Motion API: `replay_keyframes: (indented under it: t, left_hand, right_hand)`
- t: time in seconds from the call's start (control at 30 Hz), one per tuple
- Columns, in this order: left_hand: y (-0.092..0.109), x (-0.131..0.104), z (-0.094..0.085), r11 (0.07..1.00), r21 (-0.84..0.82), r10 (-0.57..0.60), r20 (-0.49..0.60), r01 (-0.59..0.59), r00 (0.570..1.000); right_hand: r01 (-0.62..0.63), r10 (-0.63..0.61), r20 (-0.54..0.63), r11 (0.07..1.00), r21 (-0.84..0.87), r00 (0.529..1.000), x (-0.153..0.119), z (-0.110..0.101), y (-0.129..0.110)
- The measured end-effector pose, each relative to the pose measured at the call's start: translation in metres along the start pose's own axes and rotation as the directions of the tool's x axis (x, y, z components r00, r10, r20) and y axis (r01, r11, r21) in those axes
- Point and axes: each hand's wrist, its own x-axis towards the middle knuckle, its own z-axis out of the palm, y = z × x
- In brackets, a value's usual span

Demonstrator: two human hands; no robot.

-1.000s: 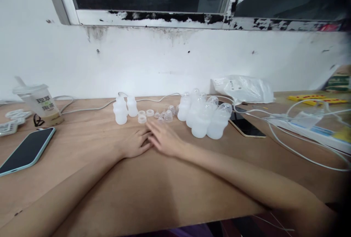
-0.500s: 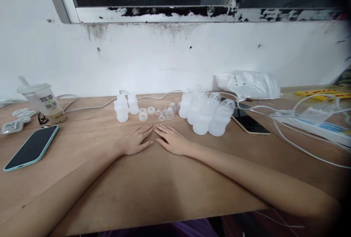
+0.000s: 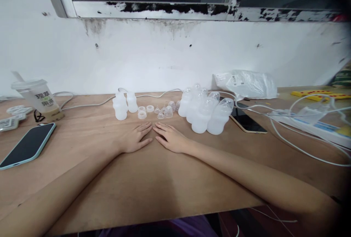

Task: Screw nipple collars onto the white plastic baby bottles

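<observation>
Brighter left, dimmer right | soft shadows on table [image 3: 137, 185] | right corners dark — seemingly blurred

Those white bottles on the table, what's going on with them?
The person's left hand and right hand rest palm-down on the table, close together, holding nothing. Just beyond them sit white rings and clear plastic pieces. Uncovered bottles stand to the left, clear-domed bottles to the right.

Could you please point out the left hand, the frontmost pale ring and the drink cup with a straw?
Left hand [image 3: 134, 139]: head view, back of the hand.
Frontmost ring [image 3: 142, 116]: head view, its near wall.
Drink cup [image 3: 41, 101]: head view, its printed side.
</observation>
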Motion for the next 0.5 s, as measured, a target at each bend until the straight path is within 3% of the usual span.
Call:
replay_keyframes:
  t: [0.1,0.2,0.3,0.4,0.5]
  left_hand:
    - [-0.006,0.008,0.002,0.991,0.052,-0.111,-0.148,0.12,0.983]
    - [-0.015,0.02,0.004,0.959,0.116,-0.21,-0.319,0.258,0.924]
    - [-0.021,0.027,0.003,0.942,0.136,-0.251,-0.329,0.308,0.91]
    - [-0.02,0.026,0.001,0.954,0.147,-0.204,-0.319,0.261,0.926]
    - [-0.015,0.021,-0.002,0.984,0.14,-0.064,-0.297,0.109,0.953]
  right_hand:
    - [-0.134,0.131,-0.098,0.991,-0.015,0.986,0.01,-0.001,0.006]
    - [-0.344,0.343,-0.161,0.939,0.022,0.926,0.029,0.001,0.018]
    - [-0.41,0.414,-0.201,0.91,0.063,0.888,0.047,0.005,0.03]
    - [-0.396,0.406,-0.239,0.914,0.092,0.882,0.056,0.008,0.036]
    - [-0.356,0.374,-0.243,0.927,0.116,0.895,0.056,0.006,0.036]
